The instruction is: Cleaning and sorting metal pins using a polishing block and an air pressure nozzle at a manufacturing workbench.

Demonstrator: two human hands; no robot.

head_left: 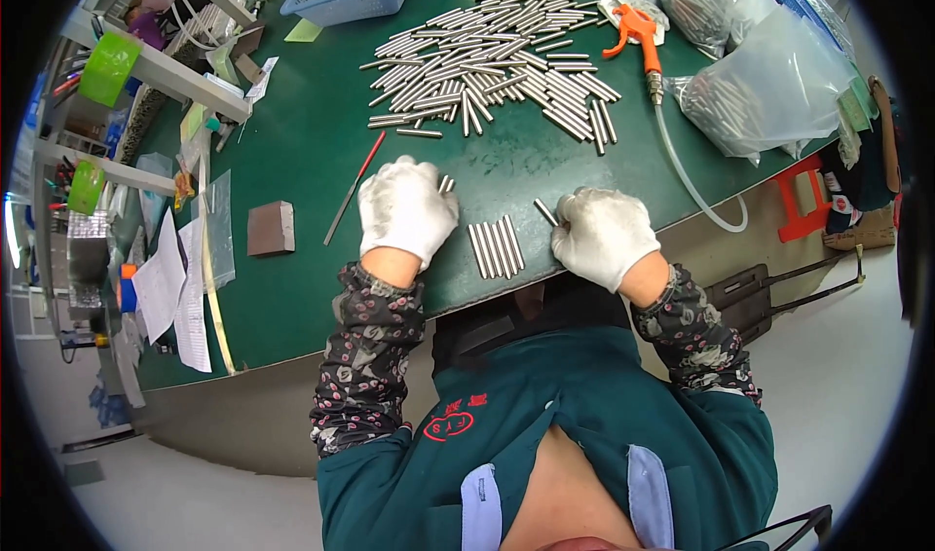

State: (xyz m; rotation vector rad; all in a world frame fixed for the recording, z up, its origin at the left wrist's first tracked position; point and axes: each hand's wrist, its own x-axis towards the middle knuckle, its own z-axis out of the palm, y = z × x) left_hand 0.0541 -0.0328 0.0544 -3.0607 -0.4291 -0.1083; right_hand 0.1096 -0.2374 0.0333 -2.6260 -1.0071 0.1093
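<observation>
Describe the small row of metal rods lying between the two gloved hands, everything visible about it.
The row of metal rods is about six slim, silvery, polished-looking pins laid side by side, parallel and touching, tilted slightly from the table edge. It lies flat on the green table near its front rim, between the left hand and the right hand, both in white gloves. Neither hand clearly touches it. One single rod lies apart by the right fingertips.

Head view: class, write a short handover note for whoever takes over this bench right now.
Left hand: gloved, fingers on a couple of metal pins.
Right hand: gloved, fingertips at one loose pin.
Things: neat row of pins lies side by side between the hands; big loose heap further back on the green table.
Done: one small row lined up.
Left: the heap is unsorted.
</observation>
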